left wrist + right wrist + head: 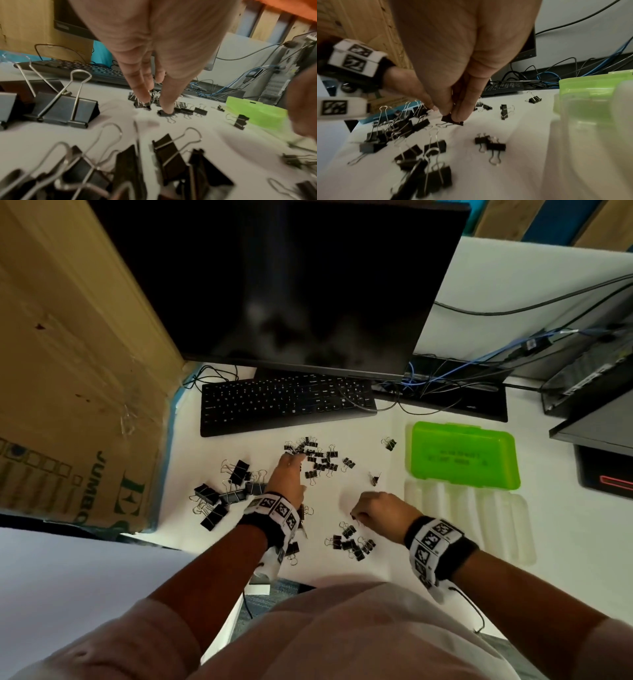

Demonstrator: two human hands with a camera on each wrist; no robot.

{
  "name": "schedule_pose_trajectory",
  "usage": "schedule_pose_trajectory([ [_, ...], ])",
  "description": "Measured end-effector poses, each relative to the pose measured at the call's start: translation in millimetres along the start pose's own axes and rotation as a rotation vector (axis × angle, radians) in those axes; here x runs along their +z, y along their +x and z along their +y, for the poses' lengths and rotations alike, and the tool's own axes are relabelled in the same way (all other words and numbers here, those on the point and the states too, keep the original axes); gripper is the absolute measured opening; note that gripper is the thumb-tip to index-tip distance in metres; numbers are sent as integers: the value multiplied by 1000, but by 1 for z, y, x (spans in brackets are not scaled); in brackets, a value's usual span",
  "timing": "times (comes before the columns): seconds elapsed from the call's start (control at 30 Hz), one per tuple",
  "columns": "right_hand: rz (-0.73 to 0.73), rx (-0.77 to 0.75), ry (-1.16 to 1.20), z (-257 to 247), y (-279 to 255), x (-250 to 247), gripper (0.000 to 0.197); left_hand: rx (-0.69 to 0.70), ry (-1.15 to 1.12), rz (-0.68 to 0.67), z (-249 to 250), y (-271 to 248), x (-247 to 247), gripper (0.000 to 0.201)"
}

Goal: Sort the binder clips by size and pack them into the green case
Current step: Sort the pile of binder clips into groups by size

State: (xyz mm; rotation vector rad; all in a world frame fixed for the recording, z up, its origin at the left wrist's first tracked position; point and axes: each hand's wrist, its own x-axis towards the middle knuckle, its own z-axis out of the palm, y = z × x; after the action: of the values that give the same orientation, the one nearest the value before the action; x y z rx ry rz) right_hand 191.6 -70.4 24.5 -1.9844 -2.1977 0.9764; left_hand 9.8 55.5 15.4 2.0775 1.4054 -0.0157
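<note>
Black binder clips lie in groups on the white table. The large clips (219,494) (65,111) are on the left. The small clips (317,457) are heaped by the keyboard, and a middle-sized group (352,542) (491,143) lies near me. My left hand (297,458) (157,107) reaches into the small heap, with straight fingers (145,100) and thumb pressing on separate clips. My right hand (356,517) (452,115) pinches one small black clip (450,120) just above the table. The green case (462,453) (257,112) (583,94) lies open on the right, its pale half (479,518) toward me.
A black keyboard (284,402) and a dark monitor (291,285) stand behind the clips. A cardboard box (68,371) walls the left side. Cables (445,371) and computer gear crowd the back right. A few stray clips (388,444) lie between the heap and the case.
</note>
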Motion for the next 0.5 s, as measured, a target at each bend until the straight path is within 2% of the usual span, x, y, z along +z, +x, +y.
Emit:
schedule_pose_trajectory([
  [0.13,-84,36,6,1,-7,14,29,-20,49,-67,4,13,1,62],
  [0.27,-220,-8,-12,-7,-12,12,30,72,101,-89,13,19,9,58],
  [0.33,-198,1,-8,-5,-8,4,28,109,115,-105,15,23,13,54],
  [0.5,-32,93,-40,7,28,-24,31,132,138,-76,11,30,20,36],
])
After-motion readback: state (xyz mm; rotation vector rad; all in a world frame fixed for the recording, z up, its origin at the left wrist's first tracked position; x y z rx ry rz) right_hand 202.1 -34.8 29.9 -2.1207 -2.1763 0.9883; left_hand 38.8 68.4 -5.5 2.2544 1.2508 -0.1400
